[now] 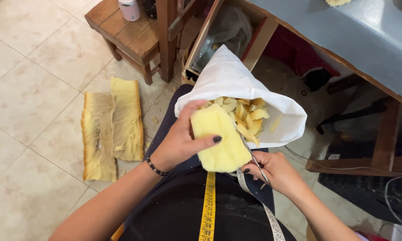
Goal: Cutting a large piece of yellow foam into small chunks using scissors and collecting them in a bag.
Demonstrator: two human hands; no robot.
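My left hand [179, 140] grips a thick yellow foam block [219, 139] held over my lap. My right hand [272, 172] holds metal scissors [254, 161], whose blades cut along the block's right edge. Just beyond the block an open white bag [236, 80] rests on my lap, holding several small yellow foam pieces [248, 114]. A yellow measuring tape [208, 209] hangs down over my dark clothing.
Two flat strips of worn yellow foam [114, 127] lie on the tiled floor at left. A wooden stool [131, 38] with a pink container stands beyond them. A grey-topped wooden table [366, 40] is at right, with cables and dark items beneath.
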